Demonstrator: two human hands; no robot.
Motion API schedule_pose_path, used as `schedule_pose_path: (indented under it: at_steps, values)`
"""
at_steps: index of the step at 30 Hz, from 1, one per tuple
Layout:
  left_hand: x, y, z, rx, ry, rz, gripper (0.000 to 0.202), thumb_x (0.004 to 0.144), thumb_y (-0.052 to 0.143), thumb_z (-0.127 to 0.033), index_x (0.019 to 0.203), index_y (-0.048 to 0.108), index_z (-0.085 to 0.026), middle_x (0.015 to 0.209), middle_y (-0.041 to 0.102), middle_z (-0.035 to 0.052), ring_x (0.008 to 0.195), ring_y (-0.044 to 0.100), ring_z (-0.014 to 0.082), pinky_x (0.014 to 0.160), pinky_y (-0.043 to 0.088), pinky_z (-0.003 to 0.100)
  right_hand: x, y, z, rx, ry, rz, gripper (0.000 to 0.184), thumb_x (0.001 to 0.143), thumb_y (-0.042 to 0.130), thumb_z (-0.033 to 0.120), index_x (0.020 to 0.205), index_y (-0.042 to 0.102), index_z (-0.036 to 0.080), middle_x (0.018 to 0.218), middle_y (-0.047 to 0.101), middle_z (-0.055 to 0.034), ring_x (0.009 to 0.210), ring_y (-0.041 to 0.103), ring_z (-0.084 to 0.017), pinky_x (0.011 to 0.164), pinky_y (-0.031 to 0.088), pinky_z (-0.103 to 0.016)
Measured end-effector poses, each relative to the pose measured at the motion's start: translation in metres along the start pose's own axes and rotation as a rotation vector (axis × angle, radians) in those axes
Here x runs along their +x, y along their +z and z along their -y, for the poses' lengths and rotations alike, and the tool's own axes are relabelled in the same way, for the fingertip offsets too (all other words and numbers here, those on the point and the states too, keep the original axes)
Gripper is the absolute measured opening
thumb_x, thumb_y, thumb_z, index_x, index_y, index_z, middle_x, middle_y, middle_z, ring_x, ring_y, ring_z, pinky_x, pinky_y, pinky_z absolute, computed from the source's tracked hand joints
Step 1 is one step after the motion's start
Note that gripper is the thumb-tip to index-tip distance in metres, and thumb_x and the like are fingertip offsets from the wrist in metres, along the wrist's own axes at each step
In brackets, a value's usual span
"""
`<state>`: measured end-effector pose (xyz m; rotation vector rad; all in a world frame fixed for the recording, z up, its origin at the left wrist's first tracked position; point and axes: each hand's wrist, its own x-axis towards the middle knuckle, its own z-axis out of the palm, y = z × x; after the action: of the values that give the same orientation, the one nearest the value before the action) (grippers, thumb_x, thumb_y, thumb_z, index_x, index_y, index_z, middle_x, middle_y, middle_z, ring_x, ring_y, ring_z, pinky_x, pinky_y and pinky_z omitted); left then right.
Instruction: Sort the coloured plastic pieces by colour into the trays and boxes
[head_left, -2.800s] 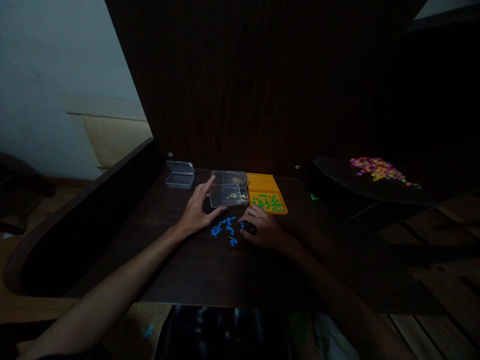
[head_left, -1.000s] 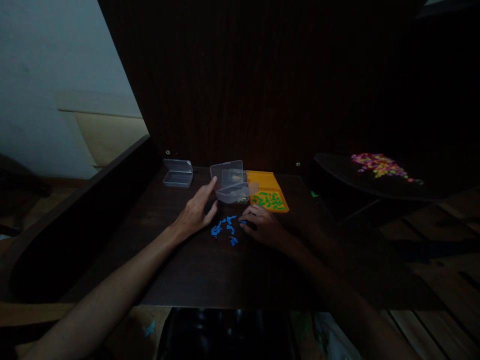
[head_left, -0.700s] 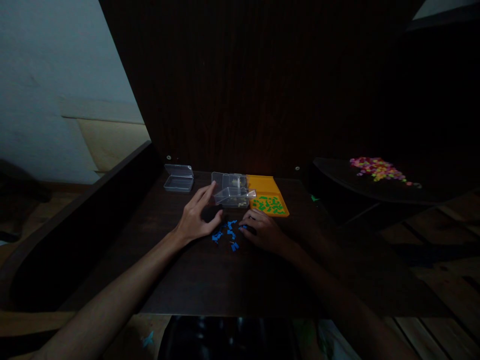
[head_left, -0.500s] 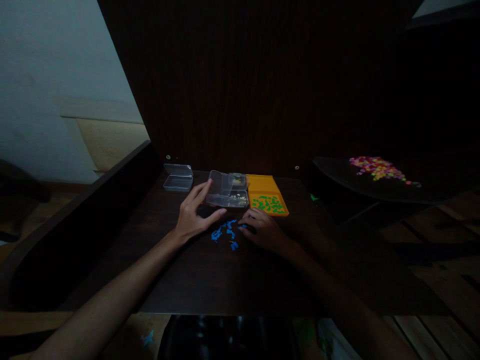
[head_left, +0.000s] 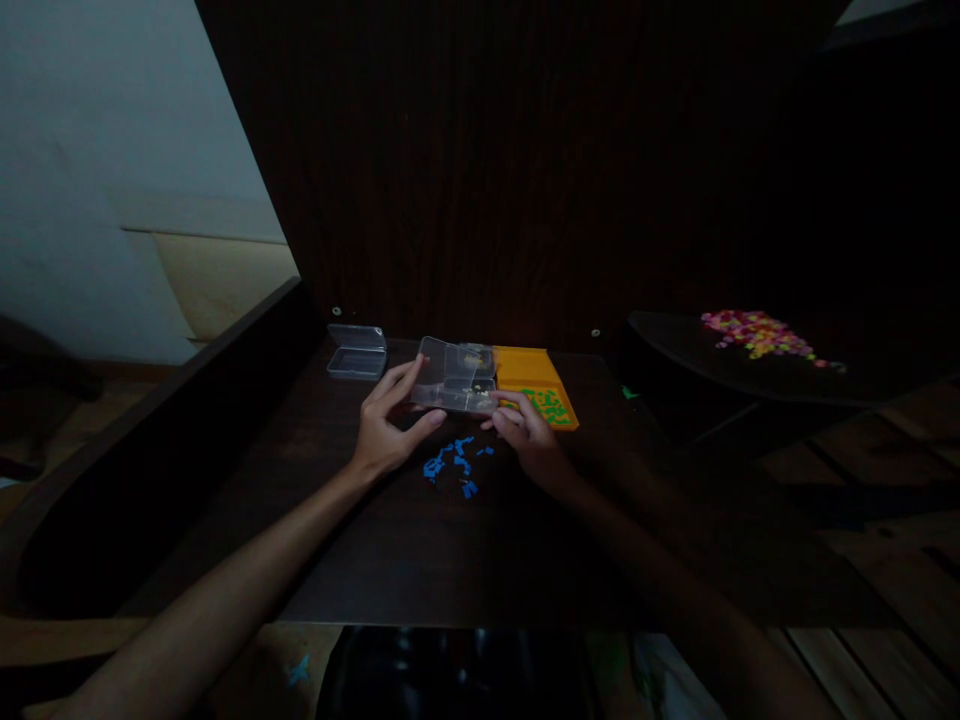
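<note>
A clear plastic box point(head_left: 457, 397) with its lid raised and a few pale pieces inside sits between my hands. My left hand point(head_left: 388, 425) grips its left end, fingers behind and thumb along the front. At the front right corner, my right hand point(head_left: 529, 435) holds the box with thumb and fingers closed on it. Several small blue pieces point(head_left: 459, 462) lie scattered on the dark table just in front. Directly to the right stands an open yellow case point(head_left: 525, 365) with many green pieces point(head_left: 553, 408), partly covered by my right hand.
Another clear box point(head_left: 358, 360), lid up, stands at the back left. A heap of pink, red and yellow pieces point(head_left: 757, 333) lies on a dark raised surface at the right. A tall dark panel point(head_left: 480, 180) closes off the back; a low side board point(head_left: 165, 430) runs along the left.
My right hand has moved up from the blue pieces to the clear box's right corner and taken hold there. The left hand keeps its grip, and the box has shifted slightly.
</note>
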<state>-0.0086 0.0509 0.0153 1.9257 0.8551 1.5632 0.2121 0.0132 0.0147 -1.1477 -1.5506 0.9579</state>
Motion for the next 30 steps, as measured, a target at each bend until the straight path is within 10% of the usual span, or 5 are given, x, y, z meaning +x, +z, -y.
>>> schedule_pose_path:
  at_steps: [11, 30]
  values:
    - [0.003, 0.004, -0.008, -0.167, -0.078, 0.076, 0.064, 0.082, 0.072, -0.04, 0.14, 0.051, -0.024, 0.145, 0.051, 0.0162, 0.114, 0.067, 0.0298, 0.095, 0.058, 0.048, 0.002, 0.003, 0.0, 0.217, 0.056, -0.068, 0.042, 0.077, 0.072, 0.048, 0.107, 0.057, 0.023, 0.106, 0.071, -0.0069, 0.101, 0.067, -0.022, 0.088, 0.057, -0.039]
    - [0.005, 0.004, 0.01, -0.264, -0.213, 0.246, 0.118, 0.06, 0.09, -0.031, 0.154, 0.019, -0.027, 0.127, 0.061, 0.0174, 0.114, 0.062, 0.033, 0.093, 0.056, 0.053, 0.006, -0.01, -0.016, 0.083, -0.047, -0.089, 0.039, 0.078, 0.072, 0.037, 0.113, 0.059, 0.024, 0.115, 0.065, -0.0079, 0.104, 0.063, -0.022, 0.08, 0.054, -0.033]
